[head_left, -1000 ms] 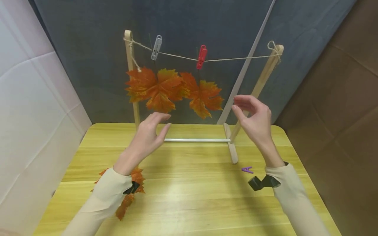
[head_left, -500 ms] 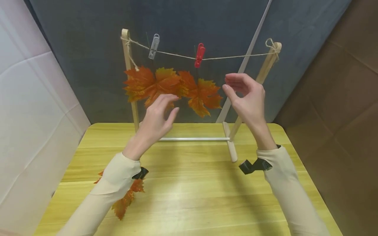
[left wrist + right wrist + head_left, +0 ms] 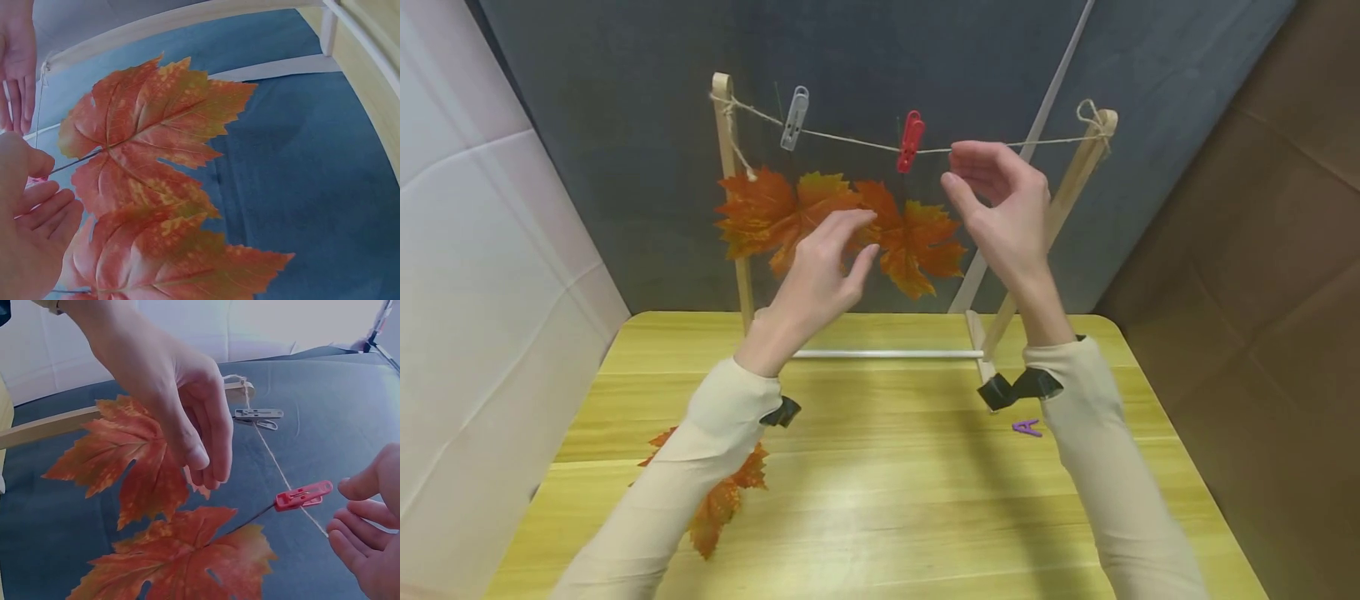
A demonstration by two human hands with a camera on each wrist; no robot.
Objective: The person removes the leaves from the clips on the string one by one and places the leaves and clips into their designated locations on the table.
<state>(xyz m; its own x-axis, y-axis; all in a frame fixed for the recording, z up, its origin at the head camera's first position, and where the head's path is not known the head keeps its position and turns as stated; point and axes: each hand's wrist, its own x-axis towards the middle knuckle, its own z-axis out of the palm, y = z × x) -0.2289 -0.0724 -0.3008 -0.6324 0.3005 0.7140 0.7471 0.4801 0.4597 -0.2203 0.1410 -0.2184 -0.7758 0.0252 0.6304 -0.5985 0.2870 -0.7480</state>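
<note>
My left hand [image 3: 823,267] is raised before the hanging orange leaves, thumb and fingers apart with nothing between them. Higher and to the right, my right hand [image 3: 1003,200] is loosely curved and holds nothing, its fingertips beside the string [image 3: 857,143]. A red clothespin [image 3: 303,495] sits on the string just off the right fingertips and grips the stem of one maple leaf [image 3: 913,250]. Further left, a grey clothespin [image 3: 794,118] holds another maple leaf [image 3: 756,208]. In the head view the left hand covers part of the leaves.
The string spans two wooden posts [image 3: 1075,183], joined low down by a white rod [image 3: 887,354]. On the table [image 3: 887,500] lie a purple clothespin [image 3: 1027,427] at right and more orange leaves [image 3: 718,508], partly hidden under the left forearm.
Both hands have risen: the right one moved up and left to the string beside the red clothespin, the left one up and right across the leaves. The hanging leaves stay in place.
</note>
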